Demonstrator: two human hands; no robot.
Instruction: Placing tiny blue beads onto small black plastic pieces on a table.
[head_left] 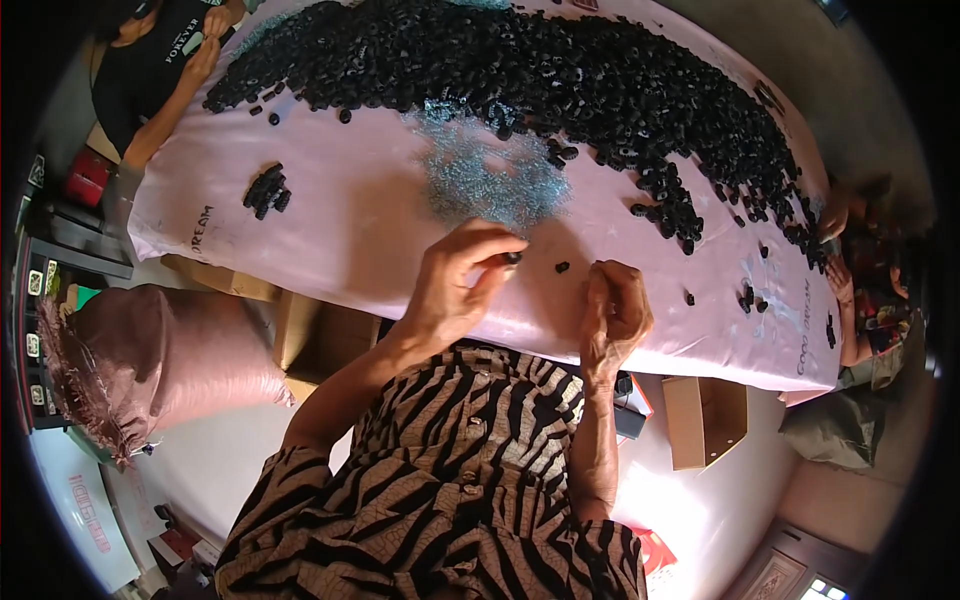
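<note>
Near the front edge of the pink-covered table [350, 215], my left hand [455, 285] pinches a small black round plastic piece [512, 258] between thumb and forefinger. To its right, my right hand [617, 312] is closed with its fingertips together; whatever they hold, if anything, is too small to make out. Between the hands another small black piece [562, 267] lies on the cloth. Just beyond my left hand spreads a loose pile of tiny shiny bluish bits [490, 175], perhaps small springs. A long heap of black ribbed plastic pieces [400, 65] covers the far side.
A small cluster of black pieces [267, 191] lies at the left. A person [150, 80] works at the far left, and another person's hand [838, 278] touches the table's right end. A stuffed pink sack [175, 345] and an open cardboard box [705, 420] stand below the table.
</note>
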